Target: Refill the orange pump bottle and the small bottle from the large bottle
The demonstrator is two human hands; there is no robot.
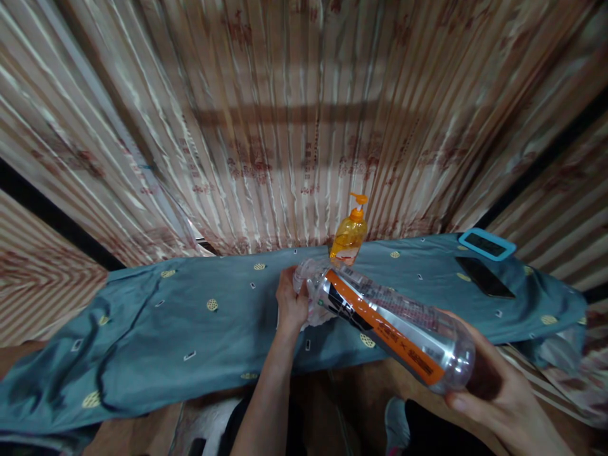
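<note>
A large clear plastic bottle (pixel 384 326) with an orange, black and silver label lies slantwise in the air above the table, its neck end to the left. My right hand (pixel 498 386) is closed around its base. At the neck end my left hand (pixel 291 301) is closed on the bottle, with some fingers hidden behind it. Below the neck, beside my left hand, a crumpled whitish cloth or tissue (pixel 317 315) shows partly. Just behind the bottle stands an amber pump bottle (pixel 350 234) with an orange pump head.
A blue-green patterned cloth (pixel 142 329) covers the long narrow table. On its right end lie a dark phone (pixel 484 277) and a light-blue framed device (pixel 487 244). A striped curtain (pixel 285 126) hangs close behind. My shoe (pixel 397 423) shows below the front edge.
</note>
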